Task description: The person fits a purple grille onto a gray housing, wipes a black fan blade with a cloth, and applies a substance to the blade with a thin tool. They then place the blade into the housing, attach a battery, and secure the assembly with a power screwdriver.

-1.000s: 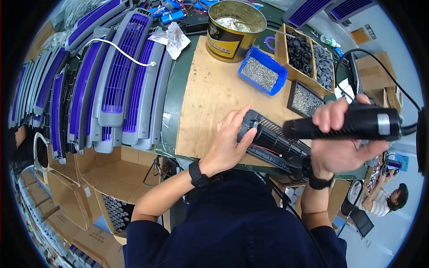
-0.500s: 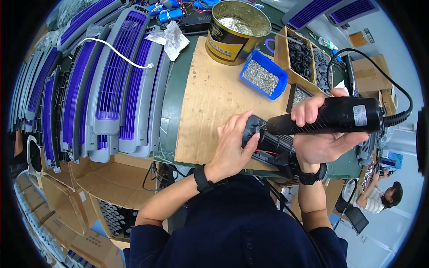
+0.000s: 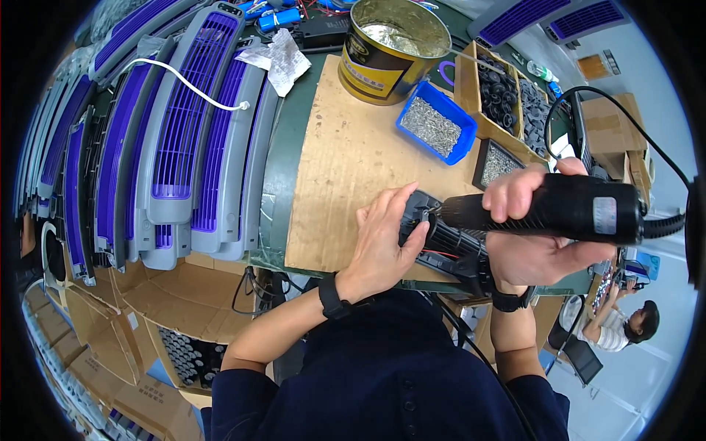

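My left hand (image 3: 380, 239) grips the near end of a dark plastic part (image 3: 457, 248) with a ribbed cylinder and a thin red wire, resting over the table's front edge. The thumb and fingers lie on either side of its left end. A black corded electric screwdriver (image 3: 581, 208) is wrapped in my right hand (image 3: 523, 253), held almost level. Its nose points left to the part's end, beside my left thumb, where a small metallic bit or screw shows. Whether the bit sits in a screw head is too small to tell.
Beyond the part stand a blue tray of screws (image 3: 438, 123), a yellow-and-black tin (image 3: 379, 77) and a wooden box of black parts (image 3: 497, 99). Purple-and-grey grille housings (image 3: 180, 140) are stacked at left. The screwdriver's cord (image 3: 632, 121) loops at right. Another person (image 3: 618, 323) sits farther right.
The rear of the screwdriver has dipped and shifted slightly right with my right hand, while its nose stays at the part. My left hand keeps its hold.
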Demonstrator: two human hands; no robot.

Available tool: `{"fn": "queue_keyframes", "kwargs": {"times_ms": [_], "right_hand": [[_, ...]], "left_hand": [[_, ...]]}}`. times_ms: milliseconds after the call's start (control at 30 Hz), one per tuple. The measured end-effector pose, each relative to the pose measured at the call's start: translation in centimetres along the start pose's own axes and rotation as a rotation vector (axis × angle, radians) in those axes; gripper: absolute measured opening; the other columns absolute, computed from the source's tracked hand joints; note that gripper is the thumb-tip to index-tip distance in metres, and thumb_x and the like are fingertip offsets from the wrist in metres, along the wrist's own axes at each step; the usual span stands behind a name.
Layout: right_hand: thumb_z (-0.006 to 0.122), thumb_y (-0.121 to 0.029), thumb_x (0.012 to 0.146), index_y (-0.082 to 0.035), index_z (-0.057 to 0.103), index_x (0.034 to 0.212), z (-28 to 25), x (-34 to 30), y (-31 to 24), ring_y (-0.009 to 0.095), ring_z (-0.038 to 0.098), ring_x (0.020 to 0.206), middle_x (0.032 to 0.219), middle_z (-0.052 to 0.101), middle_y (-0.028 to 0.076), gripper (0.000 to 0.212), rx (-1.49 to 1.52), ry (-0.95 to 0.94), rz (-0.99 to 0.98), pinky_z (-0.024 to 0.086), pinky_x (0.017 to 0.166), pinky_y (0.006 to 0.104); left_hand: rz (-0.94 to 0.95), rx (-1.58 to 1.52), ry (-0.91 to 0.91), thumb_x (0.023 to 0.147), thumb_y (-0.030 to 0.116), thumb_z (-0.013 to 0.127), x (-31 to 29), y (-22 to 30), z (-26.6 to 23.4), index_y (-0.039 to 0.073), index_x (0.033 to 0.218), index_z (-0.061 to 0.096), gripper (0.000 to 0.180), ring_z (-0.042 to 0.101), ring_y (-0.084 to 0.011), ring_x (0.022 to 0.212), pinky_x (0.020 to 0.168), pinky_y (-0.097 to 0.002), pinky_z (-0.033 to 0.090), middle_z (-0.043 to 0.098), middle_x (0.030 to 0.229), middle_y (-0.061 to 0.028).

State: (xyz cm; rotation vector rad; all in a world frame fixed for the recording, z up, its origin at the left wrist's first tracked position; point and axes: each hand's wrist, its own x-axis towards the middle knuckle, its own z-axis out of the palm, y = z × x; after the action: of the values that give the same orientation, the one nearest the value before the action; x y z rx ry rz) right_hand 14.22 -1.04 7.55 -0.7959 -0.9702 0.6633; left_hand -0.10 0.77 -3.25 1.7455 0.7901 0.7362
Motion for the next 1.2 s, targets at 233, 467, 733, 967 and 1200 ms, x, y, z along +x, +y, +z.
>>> {"fn": "queue_keyframes", "kwargs": {"times_ms": [233,467,733,967,1200], "right_hand": [[0.031,-0.094,0.069,-0.001,0.039,0.117,0.4,-0.1,1.2,0.018,0.049,0.052,0.064,0.053,0.010,0.105,-0.022,-0.031,-0.040,0.044,0.053,0.0299],[0.031,-0.095,0.066,0.000,0.040,0.113,0.5,0.0,1.0,0.018,0.050,0.051,0.063,0.054,0.010,0.107,-0.038,-0.057,0.005,0.045,0.051,0.0289],[0.035,-0.089,0.076,-0.007,0.041,0.117,0.3,0.0,0.0,0.015,0.045,0.053,0.067,0.050,0.006,0.093,-0.088,-0.100,0.006,0.042,0.052,0.0299],[0.037,-0.089,0.075,-0.007,0.041,0.118,0.9,-0.2,-0.4,0.015,0.046,0.054,0.068,0.050,0.006,0.093,-0.086,-0.071,0.000,0.041,0.052,0.0299],[0.036,-0.091,0.073,-0.007,0.041,0.117,0.3,-0.2,0.6,0.016,0.047,0.053,0.066,0.051,0.007,0.095,-0.087,-0.108,0.019,0.043,0.052,0.0311]], "left_hand": [[0.026,0.000,0.024,0.088,0.018,0.063,0.1,-0.2,0.1,0.001,0.137,0.042,0.056,0.051,-0.0261,0.105,0.087,-0.0376,0.030,0.052,0.117,-0.0129],[0.018,0.002,0.029,0.087,0.018,0.066,0.1,-0.3,0.1,0.003,0.137,0.045,0.056,0.054,-0.0236,0.103,0.088,-0.0350,0.031,0.055,0.117,-0.0124],[0.023,0.007,0.048,0.086,0.017,0.067,0.1,-0.1,0.2,0.002,0.136,0.046,0.056,0.054,-0.0241,0.103,0.088,-0.0354,0.031,0.055,0.116,-0.0124],[0.021,0.008,0.048,0.086,0.016,0.066,0.1,-0.1,0.2,0.002,0.136,0.046,0.056,0.053,-0.0245,0.103,0.088,-0.0357,0.031,0.055,0.115,-0.0123],[0.003,0.007,0.027,0.085,0.015,0.067,0.0,-0.2,0.1,0.002,0.135,0.047,0.056,0.053,-0.0236,0.101,0.086,-0.0353,0.031,0.055,0.114,-0.0119]]}}
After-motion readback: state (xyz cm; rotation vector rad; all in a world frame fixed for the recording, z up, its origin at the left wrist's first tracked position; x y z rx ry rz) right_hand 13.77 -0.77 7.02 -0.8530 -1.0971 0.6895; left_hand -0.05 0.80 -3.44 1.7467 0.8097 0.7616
